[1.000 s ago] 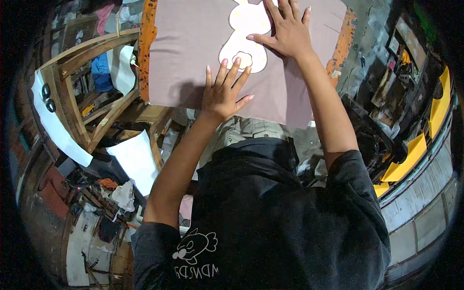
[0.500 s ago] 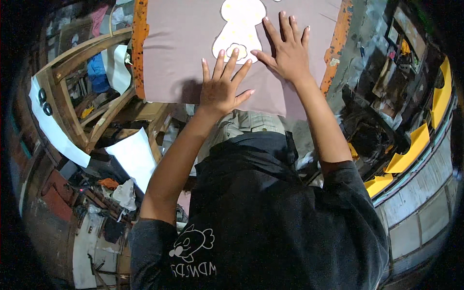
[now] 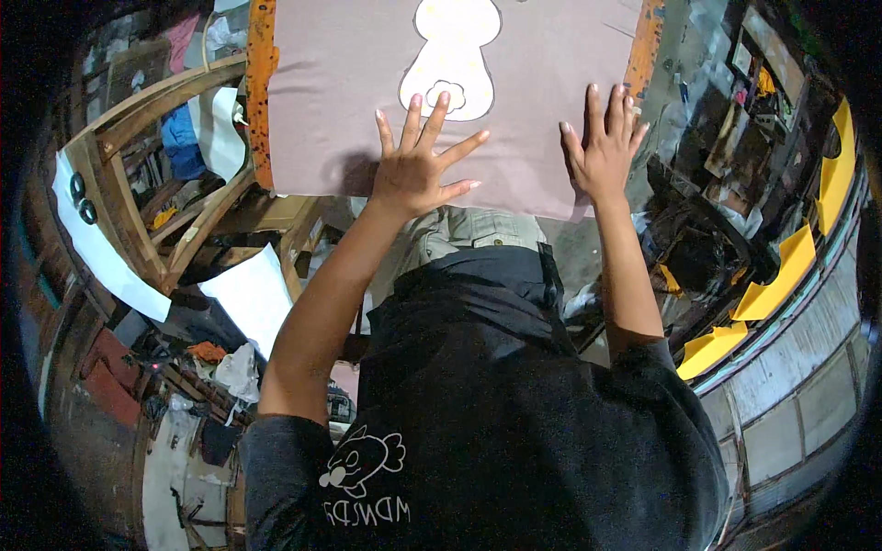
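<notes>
Fingers (image 3: pixel 429 129) are fanned out wide on both hands here, nothing gripped in either one. There's just the head view, so going by that: the left hand (image 3: pixel 404 179) is palm down over the near part of a mauve cloth (image 3: pixel 335 101), with the middle and ring fingertips overlapping the lower end of a white two-lobed cut-out (image 3: pixel 450 50). That piece sits around the middle of the cloth and runs up toward the top edge of the view. It's got a small flower-shaped patch (image 3: pixel 446 86) near its bottom, right by those fingertips.

Right hand (image 3: pixel 603 165) is well apart from the cut-out, over at the near right side of the cloth — fingertips by the spotted orange strip (image 3: pixel 647 41) along that side. Can't really tell how hard either hand is pressing. A matching orange strip (image 3: pixel 260 96) runs down the left side.

Off to the left there's a wooden frame (image 3: pixel 124 188), plus a long white sheet (image 3: pixel 106 262) with two black rings (image 3: pixel 83 200) on it — maybe scissor handles. Yellow sheets (image 3: pixel 779 274) on the right.
</notes>
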`<move>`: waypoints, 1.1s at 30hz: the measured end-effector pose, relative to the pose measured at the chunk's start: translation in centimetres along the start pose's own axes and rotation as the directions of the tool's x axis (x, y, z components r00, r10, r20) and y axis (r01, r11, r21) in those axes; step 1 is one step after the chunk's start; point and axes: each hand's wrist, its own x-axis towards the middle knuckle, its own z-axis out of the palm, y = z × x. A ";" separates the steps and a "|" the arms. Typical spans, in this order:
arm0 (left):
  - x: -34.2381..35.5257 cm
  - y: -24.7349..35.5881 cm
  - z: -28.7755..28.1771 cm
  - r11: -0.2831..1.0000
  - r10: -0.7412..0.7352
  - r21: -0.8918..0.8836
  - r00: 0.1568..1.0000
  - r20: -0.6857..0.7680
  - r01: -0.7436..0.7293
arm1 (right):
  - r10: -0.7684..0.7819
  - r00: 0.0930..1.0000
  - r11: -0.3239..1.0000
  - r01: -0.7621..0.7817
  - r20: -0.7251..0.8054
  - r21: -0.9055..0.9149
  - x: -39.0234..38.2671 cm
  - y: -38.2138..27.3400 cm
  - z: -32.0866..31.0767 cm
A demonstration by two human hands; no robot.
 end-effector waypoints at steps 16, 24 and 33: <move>-1.7 0.6 0.8 0.998 0.050 -0.031 0.996 -0.071 -0.052 | -0.476 0.880 0.874 0.472 0.006 0.116 7.7 -10.0 1.0; -1.4 0.4 0.5 0.998 0.036 -0.053 0.999 0.013 -0.036 | -0.475 0.878 0.879 0.477 -0.058 0.013 12.2 -7.1 1.2; -1.4 0.6 0.0 0.999 0.018 -0.046 0.998 0.055 -0.015 | -0.260 0.949 0.964 0.267 -0.177 0.012 15.1 -7.6 2.0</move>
